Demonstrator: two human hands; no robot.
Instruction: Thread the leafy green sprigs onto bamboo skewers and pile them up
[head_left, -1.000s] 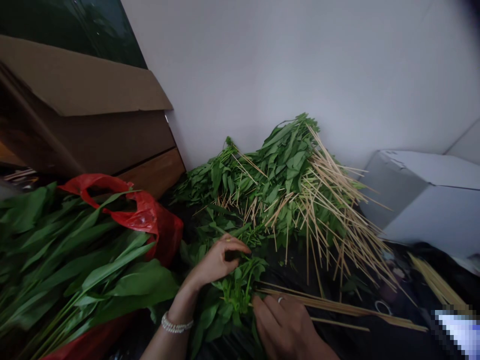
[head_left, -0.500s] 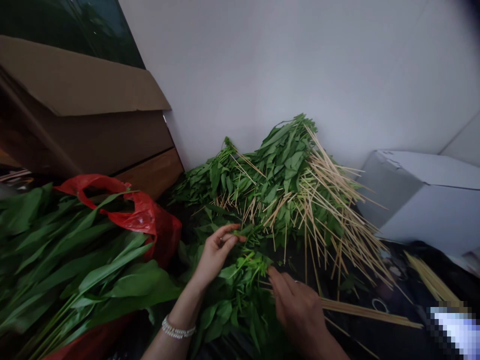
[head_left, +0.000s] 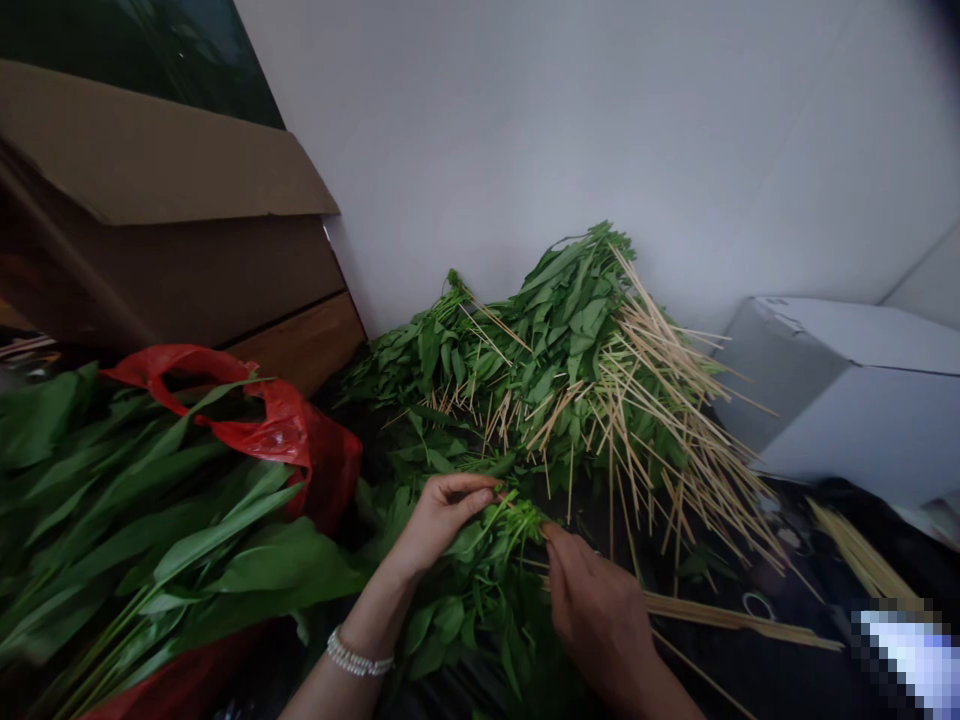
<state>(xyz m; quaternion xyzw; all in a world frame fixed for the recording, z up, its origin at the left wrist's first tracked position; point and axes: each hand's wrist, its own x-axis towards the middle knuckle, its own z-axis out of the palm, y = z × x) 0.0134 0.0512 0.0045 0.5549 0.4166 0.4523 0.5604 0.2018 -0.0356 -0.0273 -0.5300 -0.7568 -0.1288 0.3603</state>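
Observation:
My left hand (head_left: pixel 439 518), a bead bracelet on its wrist, pinches the stem ends of a small bunch of green leaves (head_left: pixel 480 575) lying in front of me. My right hand (head_left: pixel 600 615) meets it from the right, fingertips pressed against the same stems. Under that hand lies a loose bundle of bamboo skewers (head_left: pixel 742 623), running off to the right. Behind both hands rises a heap of skewered greens (head_left: pixel 577 370), sticks fanning toward me.
A red plastic bag (head_left: pixel 289 430) full of long loose leaves (head_left: pixel 150 520) sits at my left. An open cardboard box (head_left: pixel 165 220) stands behind it against the white wall. A grey box (head_left: pixel 855 390) is at the right, more skewers (head_left: pixel 862 550) beside it.
My right hand has left the skewer bundle and moved up and left to the stems. My left hand lifted its fingers, then closed them on the stem ends.

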